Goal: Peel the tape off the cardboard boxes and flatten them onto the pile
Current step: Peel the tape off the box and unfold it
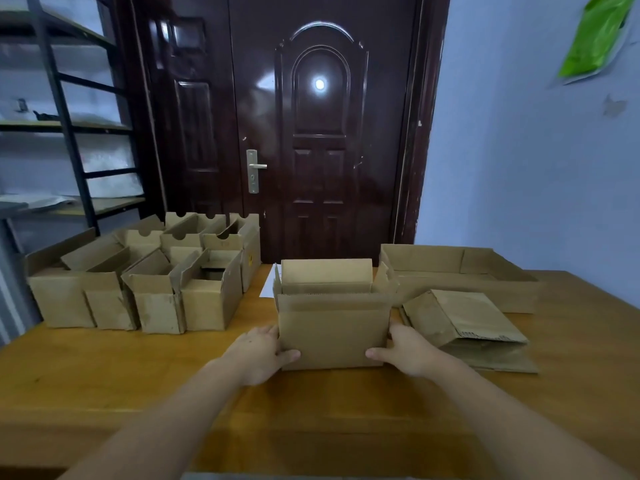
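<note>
In the middle of the wooden table [104, 368] stands an open cardboard box [332, 327], with its top flaps sticking up. The left hand [258, 355] holds the box by its left side, with the thumb lying across the front near the bottom corner and the other fingers going round the side. The right hand [408, 351] holds the right side in the same way, thumb on the front and fingers round the side. So both hands grip the box, one on each side, and the box sits on the table between them. Just to the right of the box lies a pile of flat cardboard [464, 327], with a folded piece on top. Behind that pile is a big low cardboard tray [453, 268], open at the top. On the left part of the table is a group of open boxes [145, 271], packed close together with their flaps up. A white sheet of paper [268, 285] peeks out behind the held box. Past the table are a dark brown door [322, 126], a blue wall [519, 150] and a metal shelf [69, 126].
</note>
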